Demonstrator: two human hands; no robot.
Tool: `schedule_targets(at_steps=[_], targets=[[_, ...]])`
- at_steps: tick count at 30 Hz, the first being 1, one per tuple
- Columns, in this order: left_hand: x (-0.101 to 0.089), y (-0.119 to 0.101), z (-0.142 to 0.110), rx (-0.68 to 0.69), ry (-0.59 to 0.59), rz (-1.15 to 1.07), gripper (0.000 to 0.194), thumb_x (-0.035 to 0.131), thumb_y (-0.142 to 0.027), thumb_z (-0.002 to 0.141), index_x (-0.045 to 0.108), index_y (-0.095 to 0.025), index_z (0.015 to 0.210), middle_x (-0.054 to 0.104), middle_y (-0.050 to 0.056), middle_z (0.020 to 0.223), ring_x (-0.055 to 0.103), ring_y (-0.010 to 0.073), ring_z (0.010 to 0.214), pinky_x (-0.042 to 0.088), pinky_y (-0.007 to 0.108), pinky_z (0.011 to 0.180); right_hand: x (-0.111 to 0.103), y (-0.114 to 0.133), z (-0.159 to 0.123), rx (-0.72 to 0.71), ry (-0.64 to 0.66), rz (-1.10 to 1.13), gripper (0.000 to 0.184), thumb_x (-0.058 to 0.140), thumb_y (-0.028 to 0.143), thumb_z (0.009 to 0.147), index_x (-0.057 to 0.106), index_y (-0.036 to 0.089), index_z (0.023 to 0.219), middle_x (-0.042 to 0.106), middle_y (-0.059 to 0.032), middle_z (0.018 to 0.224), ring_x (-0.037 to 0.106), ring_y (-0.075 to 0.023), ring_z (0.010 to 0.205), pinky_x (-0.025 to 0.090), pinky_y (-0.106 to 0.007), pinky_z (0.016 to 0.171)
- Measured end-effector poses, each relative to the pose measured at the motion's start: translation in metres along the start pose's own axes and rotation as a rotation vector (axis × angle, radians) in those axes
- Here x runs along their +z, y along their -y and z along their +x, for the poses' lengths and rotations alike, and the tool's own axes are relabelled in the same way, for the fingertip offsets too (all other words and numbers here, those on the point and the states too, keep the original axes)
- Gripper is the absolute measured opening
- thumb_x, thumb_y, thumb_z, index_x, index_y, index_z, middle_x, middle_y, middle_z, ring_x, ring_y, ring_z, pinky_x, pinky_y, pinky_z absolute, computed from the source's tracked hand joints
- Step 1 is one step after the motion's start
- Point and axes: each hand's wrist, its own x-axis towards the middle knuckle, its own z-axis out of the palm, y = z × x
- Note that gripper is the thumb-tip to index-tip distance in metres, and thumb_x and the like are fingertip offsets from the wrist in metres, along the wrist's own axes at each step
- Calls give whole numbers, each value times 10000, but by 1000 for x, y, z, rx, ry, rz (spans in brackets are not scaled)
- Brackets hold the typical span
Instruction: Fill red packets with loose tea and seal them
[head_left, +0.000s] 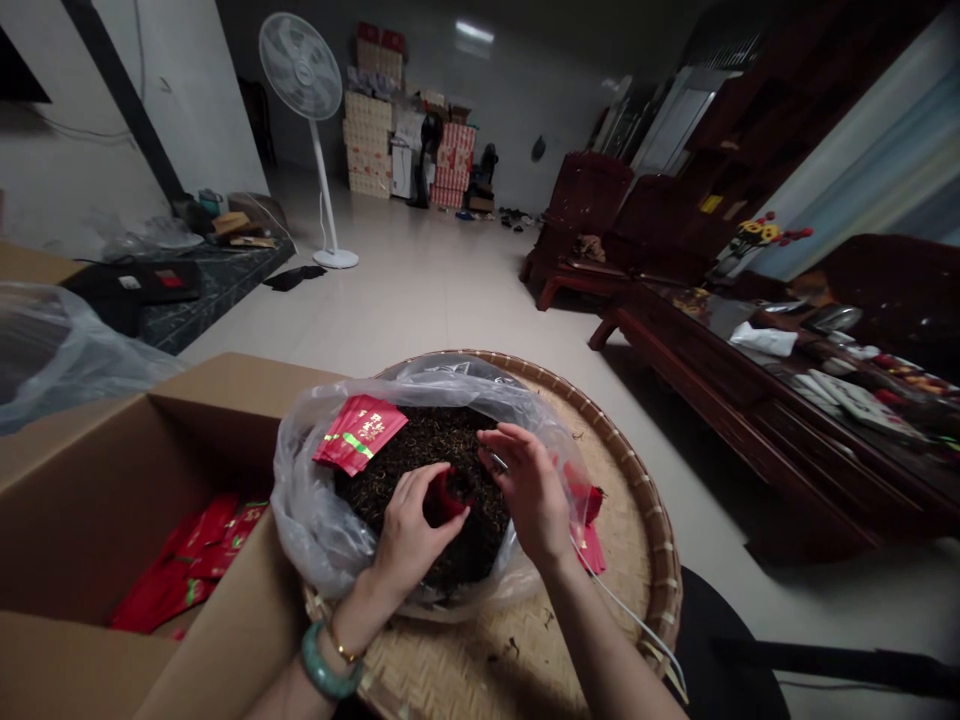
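Observation:
My left hand [415,528] pinches a small red packet [452,497], its mouth spread between thumb and fingers, over the tea leaves. Beside it, my right hand [529,490] hovers above the leaves with fingers apart and slightly bent; nothing shows in it except a small shiny spot at the fingers that I cannot make out. Dark, twisted dried tea leaves [409,450] fill a clear plastic bag [311,520] whose rim is folded outward. A fanned stack of flat red packets [361,434] lies on the leaves at the bag's far left.
The bag sits on a round woven bamboo tray [622,600]. More red packets [591,545] and a white cord [637,622] lie right of the bag. At left, an open cardboard box [225,640] holds several red packets [191,560]. A fan [319,170] and wooden furniture [675,360] stand beyond.

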Motion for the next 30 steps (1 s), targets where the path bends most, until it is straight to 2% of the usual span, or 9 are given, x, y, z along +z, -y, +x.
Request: schedule_targets(at_steps=[3,5,9,12,17,21,25,30], targets=[[-2,2,-2,3,10,30,447,652,-227,756,474,-212,1166,599,80,1068,576,241,991,499,416,860,-10,-3,-1,-4,91,-410,311,496,459,859,653,238,1011,632,-64,1086,540,-225,1088,392,-418,979],[-1,4,-4,6,5,47,469,641,-233,762,453,-209,1190,590,88,1094,566,248,1013,491,426,878,-11,-4,-6,-78,159,-604,258,555,381,836,641,237,1031,607,-67,1099,530,-221,1082,391,-404,981],[2,5,-6,32,0,65,509,597,-194,758,423,-196,1236,551,110,1160,532,264,1081,459,440,931,-5,-9,-21,-255,243,-854,384,661,260,753,585,243,1129,537,-93,1174,496,-241,1108,416,-408,962],[1,4,-5,28,16,71,535,608,-190,741,433,-186,1246,531,121,1186,509,268,1110,439,439,954,-3,-15,-25,-327,249,-1006,338,610,237,798,590,247,1135,546,-102,1120,517,-243,1043,456,-409,898],[-16,4,3,-30,226,-21,580,687,-224,687,490,-222,1233,600,86,1094,559,244,974,493,406,852,-9,-21,-19,-285,318,-998,258,502,207,867,619,244,1094,552,-81,977,579,-188,856,508,-329,761],[-29,8,14,-76,322,-122,391,659,-219,727,603,-251,1113,641,51,1001,573,213,923,493,370,829,-9,-17,-16,-266,353,-923,192,538,199,850,661,232,993,569,-70,936,580,-181,839,505,-314,739],[-32,11,23,-130,365,-224,225,623,-230,755,675,-225,974,659,43,893,591,189,847,499,315,758,-10,-5,-15,-270,352,-865,165,568,235,841,681,242,961,590,-61,927,582,-169,811,506,-296,696],[-24,5,25,-144,338,-268,182,638,-228,726,697,-190,894,641,27,789,581,143,683,477,237,599,-10,3,-13,-312,345,-852,161,611,299,825,697,262,956,594,-50,892,578,-167,796,494,-299,698]])
